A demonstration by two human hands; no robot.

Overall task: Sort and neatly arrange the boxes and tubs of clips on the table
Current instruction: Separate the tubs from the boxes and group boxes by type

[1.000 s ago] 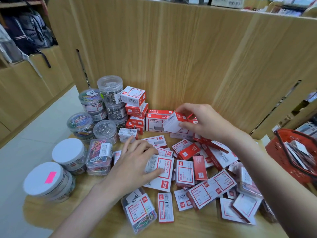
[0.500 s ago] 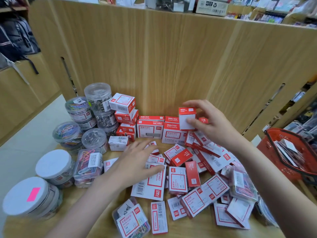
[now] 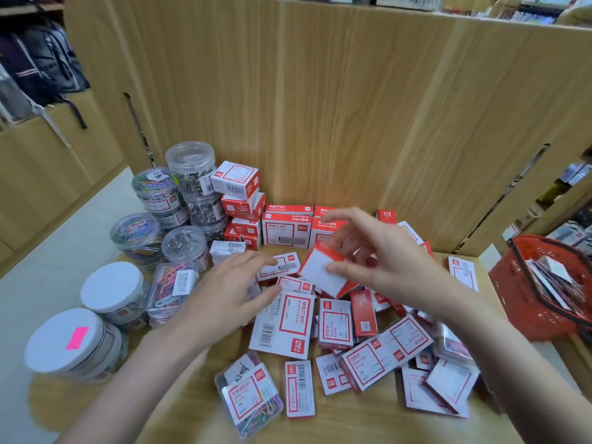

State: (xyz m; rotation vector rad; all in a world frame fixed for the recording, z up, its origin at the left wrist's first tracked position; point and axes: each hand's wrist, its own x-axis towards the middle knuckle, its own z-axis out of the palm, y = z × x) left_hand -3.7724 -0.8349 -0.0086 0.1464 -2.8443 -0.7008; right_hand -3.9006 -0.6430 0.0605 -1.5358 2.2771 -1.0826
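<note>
Since half a second ago the right hand point(image 3: 381, 264) has drawn back from the rear row, carrying a small red-and-white cardboard box point(image 3: 323, 272) above the scattered pile on the wooden counter point(image 3: 352, 424). At left, the left hand point(image 3: 224, 293) hovers with fingers spread, holding nothing. The right fingers pinch the box.

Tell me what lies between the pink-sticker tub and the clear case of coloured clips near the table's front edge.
In the head view, only bare wooden table lies between the pink-sticker tub and the clear case; the left forearm passes above that stretch.
</note>
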